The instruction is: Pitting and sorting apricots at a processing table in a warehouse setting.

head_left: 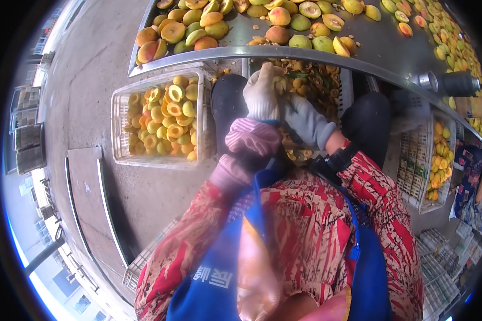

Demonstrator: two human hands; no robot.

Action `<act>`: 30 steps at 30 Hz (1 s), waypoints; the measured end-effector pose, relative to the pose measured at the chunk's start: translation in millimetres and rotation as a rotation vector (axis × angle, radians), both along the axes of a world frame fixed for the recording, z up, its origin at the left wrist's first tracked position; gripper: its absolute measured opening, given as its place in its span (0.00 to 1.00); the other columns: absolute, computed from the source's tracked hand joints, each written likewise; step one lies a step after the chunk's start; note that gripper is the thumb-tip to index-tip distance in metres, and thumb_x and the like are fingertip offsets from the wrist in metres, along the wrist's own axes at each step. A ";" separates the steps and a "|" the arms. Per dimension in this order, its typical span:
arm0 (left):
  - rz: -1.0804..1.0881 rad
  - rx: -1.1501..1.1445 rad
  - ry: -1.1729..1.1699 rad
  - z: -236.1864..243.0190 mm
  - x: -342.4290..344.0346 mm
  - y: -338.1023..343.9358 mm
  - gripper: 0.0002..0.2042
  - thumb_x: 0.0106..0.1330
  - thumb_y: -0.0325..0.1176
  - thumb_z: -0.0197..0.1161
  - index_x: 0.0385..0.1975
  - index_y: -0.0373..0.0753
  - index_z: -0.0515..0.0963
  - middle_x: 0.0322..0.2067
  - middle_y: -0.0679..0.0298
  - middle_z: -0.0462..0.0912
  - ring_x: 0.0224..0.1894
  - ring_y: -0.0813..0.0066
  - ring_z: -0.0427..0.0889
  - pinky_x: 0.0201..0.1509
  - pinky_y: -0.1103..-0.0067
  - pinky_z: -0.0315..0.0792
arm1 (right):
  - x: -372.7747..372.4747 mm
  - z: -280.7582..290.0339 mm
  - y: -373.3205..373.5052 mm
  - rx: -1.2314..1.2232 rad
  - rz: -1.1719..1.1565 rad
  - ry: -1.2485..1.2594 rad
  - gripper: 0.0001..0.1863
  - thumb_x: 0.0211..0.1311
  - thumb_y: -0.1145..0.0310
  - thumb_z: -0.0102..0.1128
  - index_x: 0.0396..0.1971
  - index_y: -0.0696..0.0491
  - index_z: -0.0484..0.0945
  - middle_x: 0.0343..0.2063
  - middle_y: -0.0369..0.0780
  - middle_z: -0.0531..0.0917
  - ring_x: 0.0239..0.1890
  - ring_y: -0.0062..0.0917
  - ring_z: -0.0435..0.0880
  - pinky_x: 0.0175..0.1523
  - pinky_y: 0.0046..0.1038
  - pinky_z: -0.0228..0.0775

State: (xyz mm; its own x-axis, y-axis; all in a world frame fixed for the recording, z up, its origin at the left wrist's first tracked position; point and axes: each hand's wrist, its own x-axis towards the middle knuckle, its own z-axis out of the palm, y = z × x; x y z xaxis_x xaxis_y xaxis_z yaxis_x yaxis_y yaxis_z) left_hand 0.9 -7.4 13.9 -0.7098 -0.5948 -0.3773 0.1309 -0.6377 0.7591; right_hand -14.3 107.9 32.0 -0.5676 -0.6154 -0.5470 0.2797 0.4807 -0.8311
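Note:
My left hand point(261, 93), in a white knit glove, is closed at the front edge of the steel table point(185, 56), above a bin of pits and scraps point(313, 80). My right hand point(304, 120), in a grey glove, is curled just beside and below it, touching or nearly touching. What either holds is hidden. On the table lie whole and halved yellow, green and red fruits point(279, 35). A white crate of pitted yellow halves point(168, 115) stands left of my knee.
Another crate of fruit point(436, 160) stands at right, near a co-worker point(471, 187). A black cylinder point(455, 83) and metal cup point(426, 79) sit at the table's right edge. A metal plate point(91, 203) lies on the left floor. Stacked crates point(434, 257) stand lower right.

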 end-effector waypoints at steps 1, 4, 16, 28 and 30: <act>-0.031 0.065 -0.042 1.6 -0.9 -0.8 0.14 0.65 0.37 0.58 0.28 0.30 0.76 0.17 0.61 0.76 0.15 0.78 0.71 0.19 0.83 0.66 | -0.4 -7.1 -1.5 -0.107 0.064 0.194 0.21 0.64 0.55 0.47 0.44 0.59 0.71 0.32 0.46 0.79 0.33 0.28 0.78 0.41 0.28 0.70; -0.026 0.033 -0.046 5.7 0.2 -6.6 0.13 0.65 0.36 0.58 0.27 0.30 0.76 0.16 0.61 0.76 0.15 0.78 0.71 0.19 0.83 0.67 | 1.3 4.9 -1.5 -0.118 0.060 0.124 0.18 0.64 0.59 0.47 0.44 0.59 0.71 0.31 0.46 0.79 0.33 0.28 0.77 0.41 0.28 0.70; -0.050 -0.055 0.054 -9.0 -5.6 -5.9 0.15 0.67 0.40 0.54 0.30 0.31 0.76 0.17 0.63 0.75 0.15 0.78 0.72 0.17 0.82 0.66 | 5.5 -30.6 -4.1 -0.199 0.008 0.328 0.14 0.64 0.63 0.51 0.41 0.58 0.74 0.31 0.48 0.79 0.35 0.34 0.77 0.41 0.31 0.69; -0.169 -0.130 0.026 8.7 14.1 -4.2 0.21 0.68 0.47 0.51 0.37 0.29 0.76 0.30 0.59 0.79 0.30 0.74 0.76 0.36 0.79 0.71 | 1.5 -47.6 6.5 -0.126 0.264 0.599 0.16 0.67 0.60 0.48 0.41 0.58 0.74 0.33 0.46 0.79 0.34 0.26 0.76 0.40 0.28 0.69; -0.186 -0.018 -0.013 0.8 16.6 -11.8 0.21 0.68 0.46 0.51 0.36 0.30 0.77 0.28 0.59 0.80 0.30 0.75 0.76 0.36 0.80 0.71 | 3.6 -10.6 -3.1 -0.146 0.146 0.392 0.14 0.66 0.63 0.48 0.41 0.59 0.73 0.30 0.49 0.78 0.31 0.30 0.77 0.37 0.30 0.69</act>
